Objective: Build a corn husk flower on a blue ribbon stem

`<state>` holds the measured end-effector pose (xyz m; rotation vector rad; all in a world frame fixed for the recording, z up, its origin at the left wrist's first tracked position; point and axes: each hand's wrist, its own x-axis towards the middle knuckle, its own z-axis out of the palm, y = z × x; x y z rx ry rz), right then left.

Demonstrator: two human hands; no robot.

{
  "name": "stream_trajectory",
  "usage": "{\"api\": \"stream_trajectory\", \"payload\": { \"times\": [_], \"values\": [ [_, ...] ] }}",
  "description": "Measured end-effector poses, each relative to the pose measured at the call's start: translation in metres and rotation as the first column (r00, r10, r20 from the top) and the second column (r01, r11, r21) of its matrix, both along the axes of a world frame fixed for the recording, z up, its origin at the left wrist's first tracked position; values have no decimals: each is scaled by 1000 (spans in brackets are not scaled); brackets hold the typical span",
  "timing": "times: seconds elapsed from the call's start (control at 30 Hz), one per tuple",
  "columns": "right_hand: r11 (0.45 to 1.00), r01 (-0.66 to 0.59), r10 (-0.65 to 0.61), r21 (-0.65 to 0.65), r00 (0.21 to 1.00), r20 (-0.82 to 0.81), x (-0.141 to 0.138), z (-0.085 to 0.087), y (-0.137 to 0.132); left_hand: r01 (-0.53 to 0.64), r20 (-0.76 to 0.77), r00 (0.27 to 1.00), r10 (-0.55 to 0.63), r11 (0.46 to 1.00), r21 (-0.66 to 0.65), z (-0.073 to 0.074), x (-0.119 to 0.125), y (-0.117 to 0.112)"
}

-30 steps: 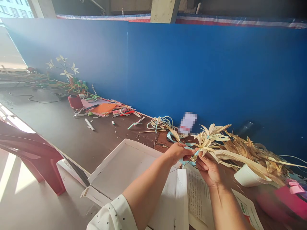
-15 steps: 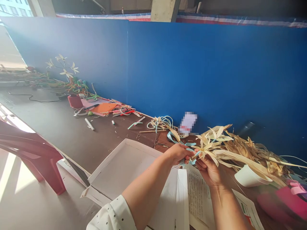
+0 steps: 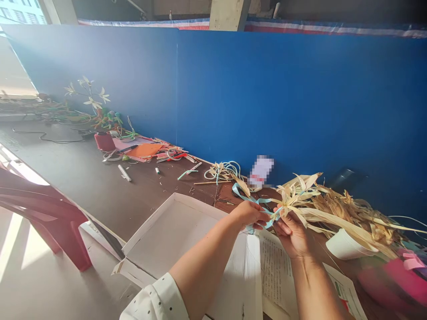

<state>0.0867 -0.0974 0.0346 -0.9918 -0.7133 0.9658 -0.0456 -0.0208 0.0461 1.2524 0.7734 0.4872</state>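
My right hand (image 3: 293,235) is closed around the base of a pale corn-husk flower (image 3: 287,199), whose petals spread above my fingers. My left hand (image 3: 251,215) pinches a light blue ribbon (image 3: 264,201) close beside the flower's base, where part of the ribbon is wrapped. One stretch of that ribbon trails back to the table toward a dark roll. My fingertips partly cover the place where ribbon and flower meet. Below my hands lie an open white cardboard box (image 3: 187,213) and a printed sheet (image 3: 275,271).
Dried husks (image 3: 350,213) are heaped at the right, beside a white cup (image 3: 348,244) and a pink object (image 3: 396,278). A blue partition (image 3: 283,98) runs behind the table. Farther left are a red thread spool (image 3: 104,141), an orange paper (image 3: 146,150) and a red chair (image 3: 50,213).
The flower has tilted and shifted slightly right in my right hand. My left hand has turned a little at the ribbon, its fingers changing position. The surroundings look unchanged.
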Motion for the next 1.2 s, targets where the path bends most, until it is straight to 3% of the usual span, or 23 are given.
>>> {"api": "stream_trajectory", "payload": {
  "times": [0.03,0.07,0.1,0.17,0.23,0.27,0.3,0.33,0.47,0.6,0.7,1.03,1.1,1.2],
  "values": [
    [999,36,-36,3,999,-14,2,1,0,-96,-87,990,111,983,154,-2,-1,3],
    [998,70,-69,6,997,-26,3,1,1,-208,-153,951,267,923,323,-4,-2,5],
    [995,99,-99,8,994,-37,5,2,1,-275,-161,919,360,877,394,-5,-3,7],
    [991,133,-132,1,990,-46,6,3,2,-381,-99,841,532,711,591,-4,-5,9],
    [990,138,-139,-8,989,-45,5,4,2,-411,9,807,591,549,728,-2,-6,6],
    [990,139,-139,-7,989,-41,4,4,2,-409,57,812,581,496,766,0,-5,4],
    [990,138,-138,-4,990,-33,2,5,2,-399,85,833,546,487,777,1,-4,1],
    [990,138,-138,-2,990,-23,1,5,2,-378,96,865,492,516,768,2,-2,-2],
    [989,144,-144,-16,989,21,-3,4,2,-229,58,967,248,749,622,-2,6,-10],
    [990,136,-134,-25,989,69,-2,-1,4,-176,88,984,152,863,473,-9,11,-9],
    [987,149,-145,-55,987,70,-1,-4,6,-138,80,990,116,911,388,-11,11,-8],
    [963,239,-234,-126,971,53,-4,-1,7,-105,-3,993,116,910,400,-2,8,-10],
    [962,245,-238,-124,969,68,-4,-2,7,-118,-57,985,165,868,482,0,7,-12],
    [966,243,-235,-89,968,93,-2,-6,9,-125,-136,946,295,718,685,1,6,-18]
  ]
}}
